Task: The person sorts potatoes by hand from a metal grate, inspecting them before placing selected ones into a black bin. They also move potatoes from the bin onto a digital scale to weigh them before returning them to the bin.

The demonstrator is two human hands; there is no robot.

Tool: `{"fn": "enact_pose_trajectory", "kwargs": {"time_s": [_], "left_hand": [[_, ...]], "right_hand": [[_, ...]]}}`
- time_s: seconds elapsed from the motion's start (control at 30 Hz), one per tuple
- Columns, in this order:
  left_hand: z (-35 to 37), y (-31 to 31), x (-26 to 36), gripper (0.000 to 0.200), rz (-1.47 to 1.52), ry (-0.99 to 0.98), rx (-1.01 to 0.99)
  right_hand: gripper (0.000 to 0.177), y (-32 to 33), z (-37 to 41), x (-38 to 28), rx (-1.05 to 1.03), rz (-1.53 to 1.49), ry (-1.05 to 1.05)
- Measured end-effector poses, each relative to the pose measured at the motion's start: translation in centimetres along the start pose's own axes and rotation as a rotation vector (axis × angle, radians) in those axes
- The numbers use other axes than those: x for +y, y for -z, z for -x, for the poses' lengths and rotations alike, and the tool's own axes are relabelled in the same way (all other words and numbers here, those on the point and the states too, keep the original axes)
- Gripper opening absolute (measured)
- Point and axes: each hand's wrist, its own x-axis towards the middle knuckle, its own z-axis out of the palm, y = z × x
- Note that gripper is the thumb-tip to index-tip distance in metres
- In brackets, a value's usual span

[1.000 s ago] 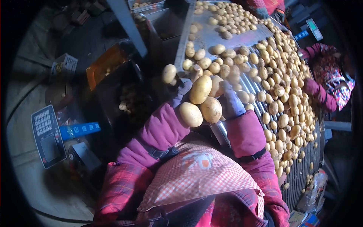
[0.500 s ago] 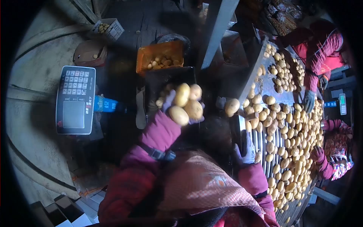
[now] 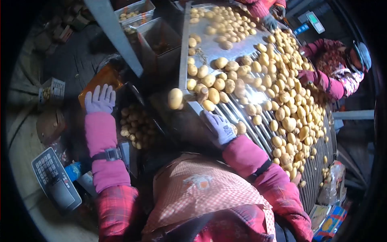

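1. Spreading fingers wide, left hand (image 3: 100, 99), gloved, palm down, nothing visible in it. Near orange crate (image 3: 112, 76).
2. Right hand (image 3: 221, 128), gloved, at near edge of rollers (image 3: 252, 133). Fingers loosely extended, back of hand up; potato (image 3: 240, 128) right beside it. Can't tell if gripped or just touching.
3. Potatoes (image 3: 290, 124): dense pile across rollers and right side of table, more on metal sheet (image 3: 238, 46) at far end.
4. Loose potato (image 3: 175, 99) just off table corner, left side. Support under it unclear.
5. Dark bin (image 3: 130, 139) between the two hands, more potatoes inside, shadowed.
6. Scale (image 3: 56, 179) lower left, tilted, keypad visible.
7. Co-worker (image 3: 334, 72) at right, both hands at pile edge. Second co-worker (image 3: 260, 7) at top, gloved hands by far potatoes.
8. Grey bin (image 3: 160, 40) beyond orange crate, left of table.
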Motion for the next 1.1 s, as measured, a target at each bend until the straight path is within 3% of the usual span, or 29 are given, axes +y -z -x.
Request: {"fn": "enact_pose_trajectory", "kwargs": {"time_s": [0.13,0.17,0.2,0.27,0.3,0.33,0.4,0.43,0.47,0.53,0.6,0.63,0.67,0.73,0.8,0.9,0.97,1.0,1.03,1.07,1.1], "left_hand": [[4.1,-7.0,-5.6,0.049,-0.182,0.175,-0.118],[2.5,-5.8,-6.7,0.049,-0.038,0.396,-0.652],[6.2,-9.6,-8.9,0.044,-0.173,0.302,-0.382],[8.0,-11.5,-13.5,0.047,-0.155,0.391,-0.528],[10.6,-13.9,-15.9,0.049,-0.43,0.335,-0.363],[11.8,-15.1,-18.5,0.049,-0.545,0.435,-0.34],[14.3,-15.2,-23.5,0.049,-0.748,0.498,-0.54],[14.1,-15.0,-25.5,0.051,-0.828,0.595,-0.682],[14.9,-15.5,-27.1,0.051,-0.932,0.617,-0.698],[15.7,-14.8,-29.4,0.052,-0.969,0.426,-0.965],[15.0,-15.8,-32.4,0.052,-1.112,0.393,-0.935],[14.5,-16.9,-32.9,0.052,-1.572,-0.148,-1.129],[13.7,-17.7,-33.7,0.047,-1.675,-0.682,-1.261],[12.4,-19.2,-35.2,0.047,-2.135,-1.229,-1.279],[9.8,-19.6,-36.9,0.057,-2.443,-1.217,-1.335],[8.6,-21.1,-38.1,0.061,-2.577,-1.2,-1.417],[8.8,-22.5,-39.1,0.059,-2.833,-0.821,-1.395],[9.4,-23.4,-39.0,0.059,-2.834,-0.824,-1.394],[10.0,-24.5,-38.7,0.056,-2.794,-0.729,-1.363],[10.1,-25.1,-38.5,0.054,-2.751,-0.638,-1.33],[10.3,-24.1,-38.3,0.051,-2.499,-0.75,-1.266]], "right_hand": [[0.072,0.0,0.0,0.4,0.042,-0.06,0.042],[0.07,0.0,0.1,0.4,0.023,-0.076,0.03],[0.068,0.2,0.2,0.5,0.008,-0.095,0.017],[0.064,0.8,0.7,0.5,0.043,-0.18,0.021],[0.06,1.1,1.1,0.6,0.056,-0.244,0.012],[0.06,1.6,1.7,1.2,0.075,-0.26,0.008],[0.048,3.1,3.4,3.3,0.173,-0.199,0.017],[0.038,4.2,3.8,4.8,0.22,-0.328,-0.006],[0.036,5.5,5.2,5.7,0.359,-0.227,-0.066],[0.035,7.1,7.3,8.1,0.497,-0.141,-0.246],[0.034,7.4,9.0,11.5,0.574,-0.067,-0.308],[0.034,7.4,9.5,12.2,0.569,-0.11,-0.361],[0.034,7.4,9.9,12.8,0.566,-0.153,-0.414],[0.035,5.9,10.6,14.1,0.569,-0.141,-0.382],[0.036,6.6,10.4,14.1,0.509,-0.25,-0.39],[0.034,7.6,9.6,14.7,0.49,-0.388,-0.433],[0.034,9.1,8.8,15.2,0.515,-0.485,-0.433],[0.033,9.8,8.3,15.4,0.557,-0.519,-0.407],[0.038,10.1,8.1,15.4,0.526,-0.807,-0.451],[0.038,9.7,7.8,15.7,0.529,-0.807,-0.443],[0.044,8.8,7.5,16.2,0.583,-0.966,-0.398]]}}
